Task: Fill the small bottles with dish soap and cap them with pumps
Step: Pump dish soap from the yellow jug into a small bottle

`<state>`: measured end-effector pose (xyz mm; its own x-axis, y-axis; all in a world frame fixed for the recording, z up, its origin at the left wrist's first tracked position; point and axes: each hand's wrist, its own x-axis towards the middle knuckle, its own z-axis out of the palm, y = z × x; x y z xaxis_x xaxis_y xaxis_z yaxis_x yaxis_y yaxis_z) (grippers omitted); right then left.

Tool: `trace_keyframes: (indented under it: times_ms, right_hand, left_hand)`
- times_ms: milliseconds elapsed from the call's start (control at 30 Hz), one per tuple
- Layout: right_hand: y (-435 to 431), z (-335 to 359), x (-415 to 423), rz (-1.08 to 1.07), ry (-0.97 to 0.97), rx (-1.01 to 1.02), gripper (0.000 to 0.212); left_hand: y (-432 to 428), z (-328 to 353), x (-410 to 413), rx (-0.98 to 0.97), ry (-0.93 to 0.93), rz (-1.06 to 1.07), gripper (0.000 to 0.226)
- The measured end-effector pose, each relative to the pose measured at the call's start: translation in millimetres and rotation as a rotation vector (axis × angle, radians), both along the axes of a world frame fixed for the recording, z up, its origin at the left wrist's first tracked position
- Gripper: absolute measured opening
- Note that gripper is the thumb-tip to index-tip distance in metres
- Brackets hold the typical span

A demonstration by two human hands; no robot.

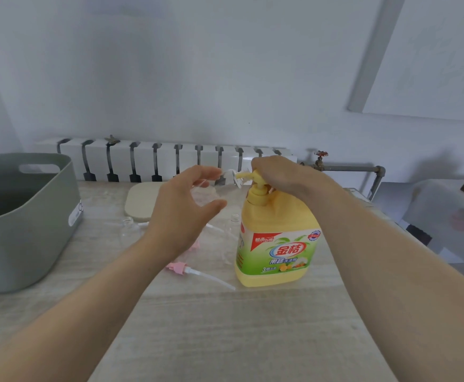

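A big grey tub [24,216] sits on the left of the counter [225,326], a flat cream pad [140,201] lies near a white radiator [170,158].

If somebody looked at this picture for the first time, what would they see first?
The big yellow plastic dish soap jug with its green label, standing just right of centre. The right hand curls over its yellow pump head, and the left hand holds a small clear bottle at the spout. Far left sits a large grey-green plastic tub.
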<state>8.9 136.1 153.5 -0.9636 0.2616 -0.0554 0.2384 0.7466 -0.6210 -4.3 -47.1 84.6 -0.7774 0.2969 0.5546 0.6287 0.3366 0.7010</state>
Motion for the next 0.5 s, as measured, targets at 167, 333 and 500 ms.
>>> trace_keyframes:
  times_ms: [167,333,500]
  right_hand:
    - [-0.8,8.2,6.0,0.079,0.031,-0.066,0.024]
    - [-0.5,5.1,0.7,0.036,0.015,-0.041,0.024]
    - [0.2,4.9,-0.5,0.03,0.013,-0.037,0.027]
  left_hand:
    - [0.2,5.4,-0.9,0.005,0.018,-0.007,0.046]
    - [0.3,4.5,0.0,0.009,0.02,-0.007,0.046]
    - [0.2,4.8,0.2,0.005,0.024,-0.003,0.046]
